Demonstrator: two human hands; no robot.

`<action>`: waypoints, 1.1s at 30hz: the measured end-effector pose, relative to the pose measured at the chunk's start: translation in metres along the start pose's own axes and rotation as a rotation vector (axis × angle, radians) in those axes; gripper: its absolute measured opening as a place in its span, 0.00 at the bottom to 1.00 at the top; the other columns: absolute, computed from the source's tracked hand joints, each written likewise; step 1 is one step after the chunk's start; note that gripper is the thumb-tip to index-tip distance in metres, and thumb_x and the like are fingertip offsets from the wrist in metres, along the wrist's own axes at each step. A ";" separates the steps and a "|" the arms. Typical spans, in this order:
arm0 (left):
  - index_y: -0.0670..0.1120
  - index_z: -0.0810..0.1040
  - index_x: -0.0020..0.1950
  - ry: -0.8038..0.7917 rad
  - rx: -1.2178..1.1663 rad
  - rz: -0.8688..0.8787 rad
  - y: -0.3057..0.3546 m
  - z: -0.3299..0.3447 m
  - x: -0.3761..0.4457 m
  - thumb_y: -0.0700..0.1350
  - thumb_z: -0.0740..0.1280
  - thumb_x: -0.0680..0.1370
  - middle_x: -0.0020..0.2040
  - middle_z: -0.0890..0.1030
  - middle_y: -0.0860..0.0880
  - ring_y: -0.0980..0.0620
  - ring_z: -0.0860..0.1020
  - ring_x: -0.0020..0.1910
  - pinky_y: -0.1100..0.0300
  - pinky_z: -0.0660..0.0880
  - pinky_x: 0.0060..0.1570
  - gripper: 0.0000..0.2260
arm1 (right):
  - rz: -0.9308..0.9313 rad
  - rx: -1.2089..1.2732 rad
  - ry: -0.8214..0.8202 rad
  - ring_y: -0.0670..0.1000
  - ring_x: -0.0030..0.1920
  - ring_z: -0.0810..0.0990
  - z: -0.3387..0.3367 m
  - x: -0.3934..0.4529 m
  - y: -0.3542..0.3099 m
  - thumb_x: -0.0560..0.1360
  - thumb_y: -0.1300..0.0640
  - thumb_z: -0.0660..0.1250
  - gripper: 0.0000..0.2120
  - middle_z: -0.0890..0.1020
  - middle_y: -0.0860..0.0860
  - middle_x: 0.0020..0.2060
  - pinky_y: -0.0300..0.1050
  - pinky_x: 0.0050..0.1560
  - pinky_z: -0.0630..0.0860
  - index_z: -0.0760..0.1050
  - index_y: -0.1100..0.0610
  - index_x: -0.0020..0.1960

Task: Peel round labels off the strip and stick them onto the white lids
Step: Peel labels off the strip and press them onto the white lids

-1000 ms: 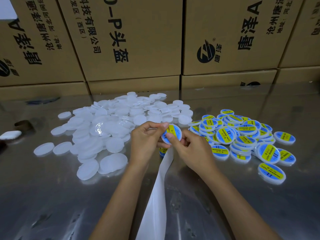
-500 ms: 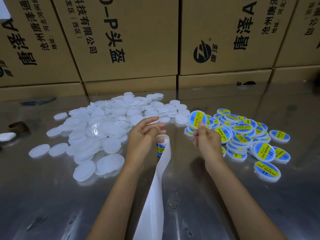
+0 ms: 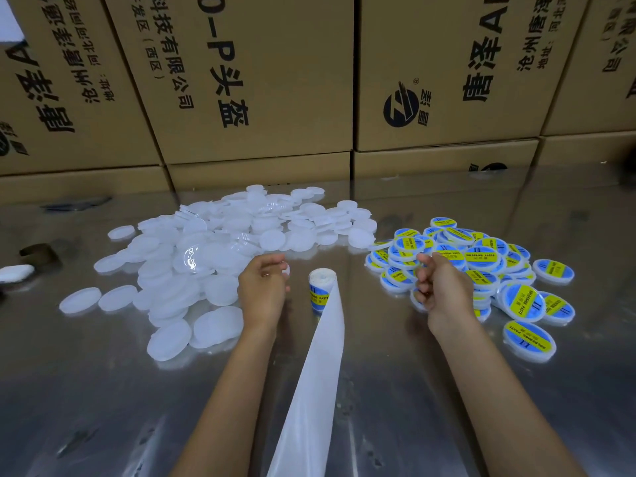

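My left hand hovers over the metal table just right of the heap of plain white lids. Its fingers are curled, and a small white edge shows at the fingertips; whether it is held is unclear. The label roll stands between my hands, and its white backing strip trails toward me. My right hand is at the near-left edge of the pile of lids with blue and yellow labels. Those fingers are curled and hold nothing.
Stacked cardboard boxes wall off the back of the table. A brown tape ring and a white object lie at the far left. A labelled lid lies alone nearest me on the right.
My right hand carried the freshly labelled lid to the right pile and let it go. My left hand drew back left from the roll and its fingers curled in.
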State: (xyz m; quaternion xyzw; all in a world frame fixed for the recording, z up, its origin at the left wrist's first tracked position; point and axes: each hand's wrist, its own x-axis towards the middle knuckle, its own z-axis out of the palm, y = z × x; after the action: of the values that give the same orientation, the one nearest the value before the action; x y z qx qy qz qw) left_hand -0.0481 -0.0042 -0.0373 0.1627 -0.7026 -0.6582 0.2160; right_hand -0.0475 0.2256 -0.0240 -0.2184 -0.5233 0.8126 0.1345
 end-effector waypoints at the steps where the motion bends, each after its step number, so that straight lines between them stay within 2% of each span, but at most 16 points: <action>1: 0.49 0.81 0.51 0.023 0.091 0.042 -0.002 -0.001 0.001 0.31 0.59 0.77 0.51 0.83 0.49 0.47 0.81 0.54 0.61 0.74 0.46 0.16 | -0.040 -0.032 0.015 0.46 0.22 0.62 0.002 -0.002 0.001 0.80 0.59 0.59 0.10 0.71 0.49 0.23 0.37 0.22 0.58 0.78 0.57 0.45; 4: 0.42 0.78 0.64 0.039 0.407 0.182 -0.010 -0.004 0.004 0.31 0.61 0.77 0.64 0.76 0.42 0.43 0.74 0.63 0.57 0.71 0.59 0.17 | -0.172 -0.151 0.024 0.46 0.22 0.64 0.009 -0.007 0.004 0.80 0.60 0.58 0.10 0.71 0.52 0.25 0.39 0.26 0.60 0.78 0.56 0.45; 8: 0.39 0.70 0.74 -0.074 0.671 0.194 -0.015 -0.001 0.011 0.38 0.64 0.79 0.75 0.65 0.38 0.38 0.63 0.73 0.51 0.62 0.71 0.22 | -0.252 -0.263 -0.035 0.42 0.21 0.66 0.018 -0.013 0.013 0.78 0.62 0.57 0.10 0.72 0.51 0.25 0.35 0.25 0.62 0.77 0.56 0.44; 11: 0.41 0.68 0.76 -0.122 0.812 0.201 -0.019 0.001 0.016 0.44 0.62 0.82 0.80 0.58 0.39 0.40 0.57 0.77 0.52 0.56 0.74 0.22 | -0.254 -0.325 -0.076 0.43 0.22 0.67 0.022 -0.015 0.019 0.77 0.61 0.58 0.10 0.72 0.51 0.24 0.40 0.29 0.63 0.77 0.55 0.44; 14: 0.43 0.73 0.74 -0.135 0.905 0.250 -0.023 0.001 0.021 0.45 0.61 0.83 0.79 0.62 0.39 0.39 0.60 0.75 0.54 0.57 0.73 0.19 | -0.243 -0.365 -0.107 0.45 0.23 0.67 0.025 -0.015 0.024 0.77 0.61 0.58 0.10 0.73 0.51 0.24 0.42 0.31 0.63 0.78 0.56 0.46; 17: 0.43 0.76 0.71 -0.134 0.859 0.271 -0.027 0.001 0.022 0.45 0.63 0.82 0.70 0.75 0.40 0.40 0.65 0.72 0.53 0.62 0.70 0.17 | -0.243 -0.401 -0.133 0.44 0.22 0.67 0.027 -0.016 0.026 0.77 0.61 0.59 0.10 0.73 0.50 0.23 0.42 0.30 0.63 0.79 0.55 0.46; 19: 0.44 0.78 0.67 -0.126 0.798 0.271 -0.027 0.001 0.020 0.45 0.66 0.80 0.63 0.79 0.41 0.41 0.67 0.70 0.50 0.67 0.67 0.16 | -0.255 -0.417 -0.145 0.42 0.20 0.67 0.027 -0.017 0.027 0.77 0.60 0.58 0.10 0.73 0.50 0.23 0.42 0.30 0.63 0.79 0.56 0.46; 22: 0.46 0.78 0.62 -0.113 0.735 0.282 -0.024 0.002 0.018 0.47 0.70 0.77 0.57 0.79 0.42 0.43 0.71 0.67 0.50 0.69 0.63 0.14 | -0.270 -0.427 -0.157 0.42 0.20 0.67 0.027 -0.019 0.028 0.77 0.61 0.58 0.10 0.73 0.49 0.23 0.42 0.31 0.63 0.79 0.56 0.46; 26: 0.51 0.73 0.65 -0.046 0.579 0.313 -0.013 0.001 0.014 0.49 0.75 0.74 0.60 0.78 0.45 0.44 0.73 0.64 0.50 0.71 0.62 0.22 | -0.312 -0.452 -0.185 0.42 0.21 0.68 0.029 -0.020 0.029 0.78 0.58 0.61 0.07 0.73 0.46 0.22 0.42 0.31 0.64 0.78 0.56 0.47; 30: 0.64 0.70 0.60 -0.064 0.240 0.367 0.012 0.001 -0.008 0.54 0.78 0.70 0.57 0.78 0.62 0.60 0.76 0.58 0.57 0.75 0.55 0.24 | -0.273 -0.370 -0.303 0.46 0.24 0.68 0.033 -0.028 0.027 0.79 0.49 0.66 0.11 0.74 0.47 0.24 0.36 0.24 0.64 0.78 0.56 0.45; 33: 0.64 0.70 0.62 -0.123 0.151 0.467 0.025 0.006 -0.031 0.56 0.77 0.69 0.58 0.77 0.65 0.63 0.75 0.60 0.62 0.72 0.53 0.25 | -0.179 -0.225 -0.443 0.47 0.25 0.72 0.037 -0.039 0.022 0.77 0.43 0.68 0.15 0.77 0.51 0.28 0.39 0.22 0.66 0.82 0.55 0.45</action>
State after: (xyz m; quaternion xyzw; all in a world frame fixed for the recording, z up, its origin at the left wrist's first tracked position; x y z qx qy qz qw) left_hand -0.0230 0.0186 -0.0153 -0.0284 -0.7802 -0.5447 0.3063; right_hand -0.0323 0.1697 -0.0222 -0.0017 -0.6444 0.7621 0.0627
